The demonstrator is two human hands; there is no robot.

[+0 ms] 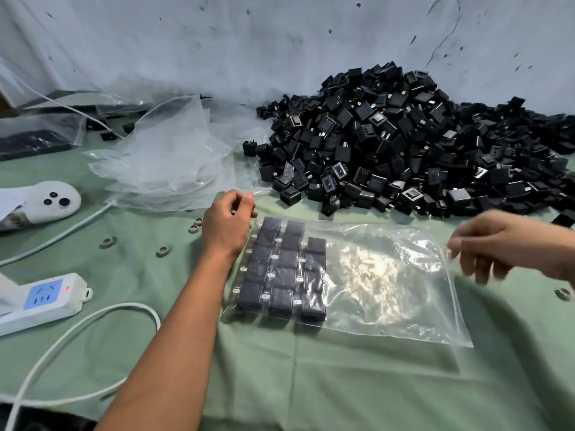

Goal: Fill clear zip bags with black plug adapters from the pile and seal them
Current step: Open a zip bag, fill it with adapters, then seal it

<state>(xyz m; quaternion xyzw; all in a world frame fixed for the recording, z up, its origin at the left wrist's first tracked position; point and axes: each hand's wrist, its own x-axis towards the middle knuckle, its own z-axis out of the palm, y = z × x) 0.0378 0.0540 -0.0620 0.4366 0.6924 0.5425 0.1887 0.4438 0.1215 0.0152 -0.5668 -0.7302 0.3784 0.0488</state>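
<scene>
A clear zip bag (357, 281) was laid flat on the green-covered desk (311, 384), just in front of the pile of black plug adapters (404, 144). Three neat columns of adapters (280, 269) were seen packed inside it at its left end, while the right part of the bag held nothing and was crinkled and glossy.

The left hand (228, 219) was held at the far left corner of the bag, its fingers curled inward with the thumb against them; whether the film itself was pinched could not be told. The right hand (494, 244) was blurred at the bag's right edge, where the mouth appeared to be; its fingers (473, 262) were loosely bent and pointed downward, and it could not be told whether the film was being held.

The film was judged to be thin, soft and slippery, so little stiffness could be expected from it. The loaded end was judged to be the heavy one: if the bag were lifted by the empty end, the rows would probably be tipped out of order. It would best be taken by the edge strip at the mouth, with the packed end steadied on the desk. The adapters themselves were judged to be hard, light and easily gripped by their flat sides, away from the metal prongs.

A heap of spare clear bags (174, 163) and a white power strip (46, 300) were seen to the left.
</scene>
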